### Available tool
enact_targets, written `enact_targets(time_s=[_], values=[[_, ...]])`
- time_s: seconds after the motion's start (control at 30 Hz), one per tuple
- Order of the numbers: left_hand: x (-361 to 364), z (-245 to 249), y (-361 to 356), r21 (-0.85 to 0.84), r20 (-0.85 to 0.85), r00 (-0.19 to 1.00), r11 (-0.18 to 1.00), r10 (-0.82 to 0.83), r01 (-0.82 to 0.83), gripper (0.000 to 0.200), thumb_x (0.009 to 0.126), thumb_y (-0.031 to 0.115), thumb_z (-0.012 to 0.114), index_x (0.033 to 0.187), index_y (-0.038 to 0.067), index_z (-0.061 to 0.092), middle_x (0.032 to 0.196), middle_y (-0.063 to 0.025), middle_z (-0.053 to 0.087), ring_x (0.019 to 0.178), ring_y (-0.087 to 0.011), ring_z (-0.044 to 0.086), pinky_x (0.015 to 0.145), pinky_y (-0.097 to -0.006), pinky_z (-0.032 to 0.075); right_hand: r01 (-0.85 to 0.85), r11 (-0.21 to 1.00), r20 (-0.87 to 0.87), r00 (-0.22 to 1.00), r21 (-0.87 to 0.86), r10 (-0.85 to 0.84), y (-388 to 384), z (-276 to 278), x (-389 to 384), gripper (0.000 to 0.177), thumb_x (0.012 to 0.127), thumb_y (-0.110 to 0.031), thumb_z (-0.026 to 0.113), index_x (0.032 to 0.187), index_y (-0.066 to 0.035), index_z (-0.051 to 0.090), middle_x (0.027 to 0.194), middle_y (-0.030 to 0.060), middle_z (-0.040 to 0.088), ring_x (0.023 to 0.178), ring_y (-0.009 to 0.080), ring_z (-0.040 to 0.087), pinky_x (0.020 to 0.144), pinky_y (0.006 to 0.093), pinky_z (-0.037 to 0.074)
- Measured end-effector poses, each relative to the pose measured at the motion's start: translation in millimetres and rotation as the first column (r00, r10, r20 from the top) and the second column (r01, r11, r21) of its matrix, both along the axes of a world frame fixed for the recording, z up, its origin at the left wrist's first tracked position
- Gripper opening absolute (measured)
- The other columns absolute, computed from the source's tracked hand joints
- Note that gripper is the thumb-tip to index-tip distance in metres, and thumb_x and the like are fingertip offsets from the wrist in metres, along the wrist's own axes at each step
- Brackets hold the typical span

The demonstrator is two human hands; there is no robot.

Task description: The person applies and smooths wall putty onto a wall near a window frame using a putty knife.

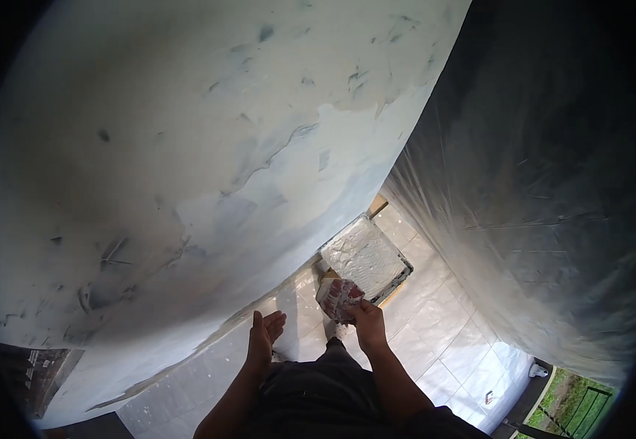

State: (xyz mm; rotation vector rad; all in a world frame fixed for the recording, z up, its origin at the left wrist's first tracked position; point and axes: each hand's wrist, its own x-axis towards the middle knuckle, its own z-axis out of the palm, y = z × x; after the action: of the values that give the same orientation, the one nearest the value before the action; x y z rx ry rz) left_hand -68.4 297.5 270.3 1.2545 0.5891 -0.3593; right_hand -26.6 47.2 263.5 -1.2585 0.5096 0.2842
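My right hand (369,325) grips a flat reddish-brown piece (340,298) smeared with white material, perhaps a scraper or sanding pad. My left hand (265,336) is raised beside it with fingers extended, holding nothing, and the two hands are apart. Just beyond the held piece, a square tray (365,256) with a rough white coating and dark edges sits low down. On the left rises a large pale wall (208,146) with patchy plaster and dark marks; neither hand touches it.
Translucent plastic sheeting (530,183) hangs along the right side. Light tiles (435,329) cover the floor. A dark framed opening (40,369) is at lower left, and grass (570,402) shows beyond an edge at lower right.
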Motion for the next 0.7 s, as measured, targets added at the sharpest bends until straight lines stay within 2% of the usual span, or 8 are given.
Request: enact_targets(time_s=[0.07,0.13,0.23,0.33,0.37,0.4,0.53,0.7], values=[[5,-32,-18,0.003,-0.092,0.996,1.0,-0.014,0.014,0.1,0.1,0.076,0.018,0.146,-0.009,0.044,0.146,-0.0246,0.054,0.138,-0.0317,0.049,0.118,-0.0433,0.033,-0.1,0.918,0.015,0.993,-0.385,0.114,-41,-40,23,0.022,0.093,-0.012,0.06,0.1,0.005,0.072,0.086,0.0112,0.075,0.076,0.0167,0.07,0.073,0.033,0.056],[19,-75,-35,-0.041,-0.198,0.98,0.998,0.033,-0.042,0.102,0.099,0.078,0.019,0.147,-0.009,0.043,0.147,-0.0241,0.053,0.139,-0.0317,0.048,0.119,-0.0429,0.031,-0.141,0.727,-0.045,0.988,-0.672,0.15,-66,-73,48,0.024,0.091,-0.014,0.06,0.102,0.004,0.072,0.081,0.0149,0.073,0.072,0.0248,0.07,0.071,0.0374,0.054],[29,-140,-57,-0.007,-0.318,0.945,0.997,-0.072,0.073,0.108,0.095,0.083,0.019,0.149,-0.008,0.04,0.149,-0.0243,0.05,0.14,-0.033,0.047,0.119,-0.0446,0.031,-0.24,0.622,-0.106,0.964,-0.745,0.245,-83,-124,74,0.022,0.09,-0.012,0.058,0.101,0.003,0.071,0.082,0.0189,0.07,0.078,0.0391,0.067,0.073,0.0433,0.053],[60,-209,-82,0.006,-0.403,0.907,0.99,-0.125,0.139,0.109,0.094,0.084,0.019,0.15,-0.008,0.039,0.15,-0.0244,0.049,0.141,-0.034,0.045,0.12,-0.0455,0.031,-0.102,0.445,0.096,0.912,-0.89,0.399,-82,-206,87,0.025,0.091,-0.011,0.058,0.11,0.0,0.069,0.095,0.0168,0.067,0.089,0.0359,0.067,0.078,0.0437,0.055],[78,-228,-88,0.006,-0.427,0.894,0.988,-0.136,0.153,0.11,0.094,0.084,0.019,0.151,-0.008,0.038,0.151,-0.0244,0.048,0.142,-0.0344,0.044,0.12,-0.0457,0.03,-0.111,0.451,0.089,0.913,-0.886,0.398,-77,-217,99,0.025,0.091,-0.011,0.058,0.11,0.0,0.069,0.095,0.0168,0.067,0.089,0.0359,0.067,0.078,0.0437,0.055],[91,-246,-93,0.012,-0.449,0.883,0.987,-0.138,0.16,0.11,0.094,0.084,0.019,0.151,-0.008,0.038,0.151,-0.0244,0.048,0.142,-0.0344,0.044,0.12,-0.0457,0.03,-0.127,0.321,0.042,0.881,-0.938,0.47,-71,-228,105,0.03,0.09,-0.011,0.06,0.117,-0.001,0.066,0.098,0.0152,0.064,0.092,0.0342,0.066,0.08,0.0429,0.056],[146,-307,-116,-0.183,-0.397,0.918,0.978,0.017,-0.097,0.111,0.093,0.085,0.017,0.15,-0.008,0.039,0.154,-0.0237,0.045,0.145,-0.035,0.041,0.122,-0.047,0.027,-0.075,0.049,-0.025,0.758,-0.996,0.652,-40,-285,128,0.047,0.085,-0.011,0.064,0.13,-0.001,0.059,0.099,0.0104,0.056,0.091,0.0289,0.063,0.081,0.0388,0.057],[166,-347,-126,-0.31,-0.386,0.915,0.919,0.113,-0.244,0.119,0.087,0.091,0.017,0.152,-0.007,0.037,0.156,-0.0213,0.042,0.147,-0.0341,0.035,0.124,-0.0455,0.023,-0.004,-0.005,-0.006,0.724,-1.0,0.69,-15,-319,130,0.047,0.082,-0.014,0.063,0.125,0.003,0.059,0.098,0.0089,0.057,0.088,0.0236,0.061,0.076,0.0334,0.055]])
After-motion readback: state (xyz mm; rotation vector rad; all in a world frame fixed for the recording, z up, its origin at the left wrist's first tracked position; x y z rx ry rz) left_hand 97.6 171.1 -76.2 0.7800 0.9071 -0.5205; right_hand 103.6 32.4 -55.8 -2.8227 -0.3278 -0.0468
